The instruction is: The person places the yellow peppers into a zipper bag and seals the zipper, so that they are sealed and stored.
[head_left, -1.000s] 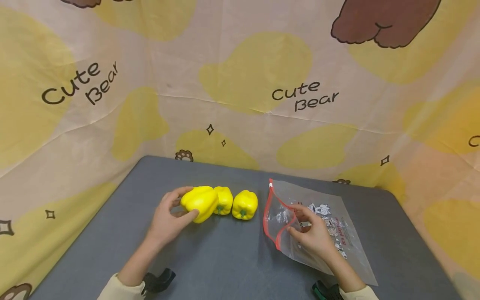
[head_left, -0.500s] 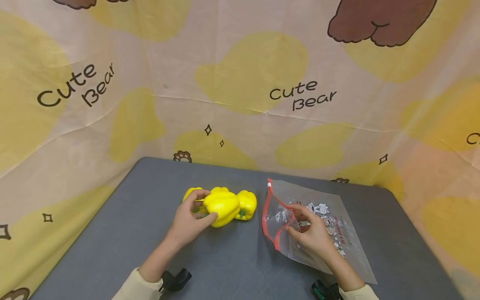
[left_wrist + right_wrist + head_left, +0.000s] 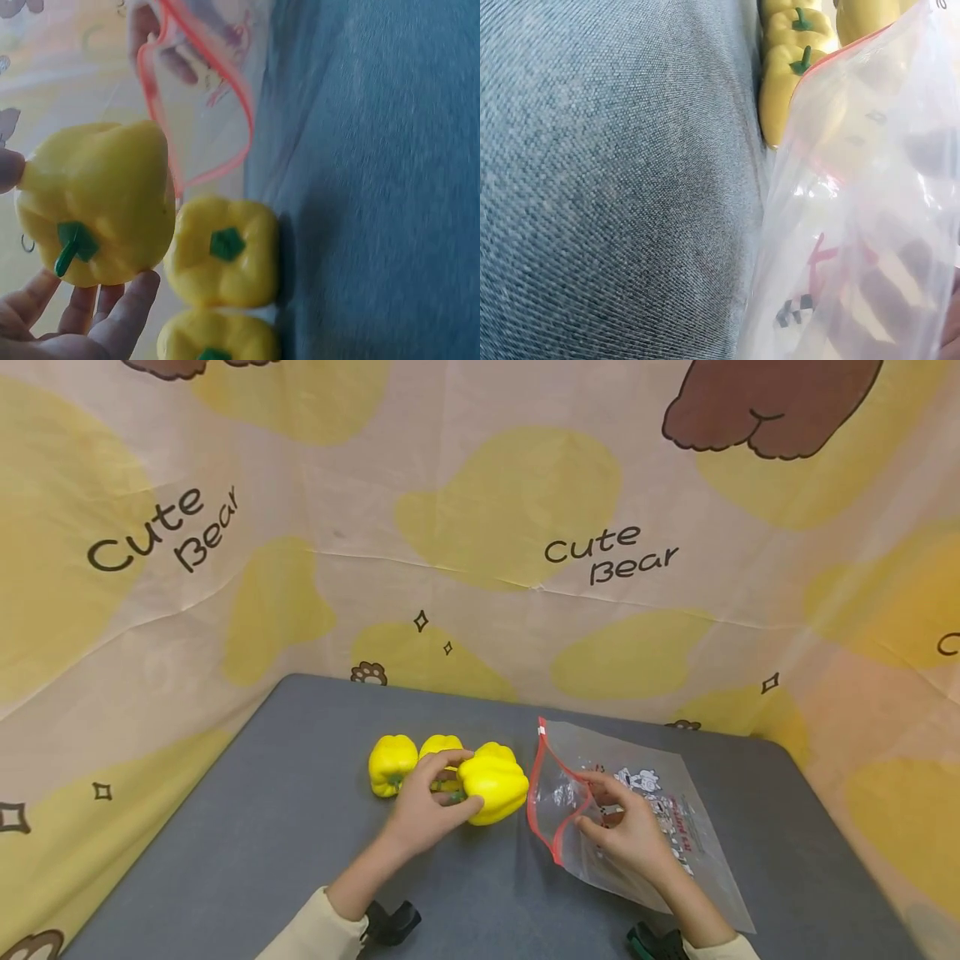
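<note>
My left hand (image 3: 431, 806) grips a yellow bell pepper (image 3: 497, 792) between thumb and fingers, just left of the bag's mouth. In the left wrist view its green stem (image 3: 73, 246) points toward the camera. Three more yellow peppers stand in a row: one at the left (image 3: 392, 766), a middle one (image 3: 438, 744) partly behind my hand, and one mostly hidden by the held pepper. My right hand (image 3: 626, 827) pinches the near side of a clear zip bag (image 3: 712, 852), whose red-edged mouth (image 3: 533, 793) gapes toward the peppers.
All this lies on a grey table (image 3: 247, 827) with a rounded back edge. A printed cloth (image 3: 480, 527) hangs behind it and along both sides. Black straps (image 3: 390, 922) sit at both wrists.
My left hand has carried the held pepper rightward, past the row, up to the bag's mouth. The left pepper of the row has come into sight. My right hand and the bag stay put.
</note>
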{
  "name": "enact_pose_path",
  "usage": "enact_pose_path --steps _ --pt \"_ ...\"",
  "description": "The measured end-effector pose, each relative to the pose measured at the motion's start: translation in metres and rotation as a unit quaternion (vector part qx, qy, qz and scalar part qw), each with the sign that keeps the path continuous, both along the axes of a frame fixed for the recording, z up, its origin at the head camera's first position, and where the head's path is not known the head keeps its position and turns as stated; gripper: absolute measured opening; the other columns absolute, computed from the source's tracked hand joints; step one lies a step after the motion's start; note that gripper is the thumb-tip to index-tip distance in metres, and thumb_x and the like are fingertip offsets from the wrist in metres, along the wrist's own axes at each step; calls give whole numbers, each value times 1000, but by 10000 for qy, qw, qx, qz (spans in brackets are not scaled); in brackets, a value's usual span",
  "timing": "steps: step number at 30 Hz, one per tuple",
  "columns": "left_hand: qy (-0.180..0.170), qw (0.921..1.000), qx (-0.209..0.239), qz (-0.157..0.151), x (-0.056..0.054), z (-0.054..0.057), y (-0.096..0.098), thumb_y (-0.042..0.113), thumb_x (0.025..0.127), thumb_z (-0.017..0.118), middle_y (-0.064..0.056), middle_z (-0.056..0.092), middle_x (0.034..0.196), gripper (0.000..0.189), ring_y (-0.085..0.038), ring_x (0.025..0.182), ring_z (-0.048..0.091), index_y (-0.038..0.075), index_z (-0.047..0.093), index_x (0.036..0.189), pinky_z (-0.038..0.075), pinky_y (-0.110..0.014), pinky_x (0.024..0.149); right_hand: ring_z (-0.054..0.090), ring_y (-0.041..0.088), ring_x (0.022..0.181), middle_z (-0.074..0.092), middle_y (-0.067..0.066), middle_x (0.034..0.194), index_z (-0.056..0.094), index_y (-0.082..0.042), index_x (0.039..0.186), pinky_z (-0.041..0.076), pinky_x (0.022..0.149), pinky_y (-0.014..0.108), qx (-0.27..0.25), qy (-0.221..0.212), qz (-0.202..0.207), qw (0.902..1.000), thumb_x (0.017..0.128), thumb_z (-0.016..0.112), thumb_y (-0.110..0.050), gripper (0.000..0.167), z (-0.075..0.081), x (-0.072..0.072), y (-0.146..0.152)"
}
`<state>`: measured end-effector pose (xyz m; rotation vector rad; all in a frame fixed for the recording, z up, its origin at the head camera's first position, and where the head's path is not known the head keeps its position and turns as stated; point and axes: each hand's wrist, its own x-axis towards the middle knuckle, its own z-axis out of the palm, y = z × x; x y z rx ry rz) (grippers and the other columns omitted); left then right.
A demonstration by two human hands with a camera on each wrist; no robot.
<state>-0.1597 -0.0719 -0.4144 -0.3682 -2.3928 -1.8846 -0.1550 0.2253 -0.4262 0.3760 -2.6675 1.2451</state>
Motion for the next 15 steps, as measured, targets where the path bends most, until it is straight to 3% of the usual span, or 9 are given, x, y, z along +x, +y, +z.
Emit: enact_pose_path --steps 11,15 --pt "112 9988 -290 -387 -2 -4 25 20 74 79 -5 56 117 52 -24 105 62 15 60 123 58 -25 72 63 18 86 68 7 102 61 -24 124 57 68 28 120 62 31 9999 72 81 -7 58 0 0 -1" --pt "44 9983 -391 -420 -3 -4 29 24 75 79 -3 58 120 50 -22 103 62 17 60 121 57 -23 73 64 17 86 68 7 104 61 -24 124 57 68 26 164 87 43 9998 72 82 -7 59 1 -1 -1"
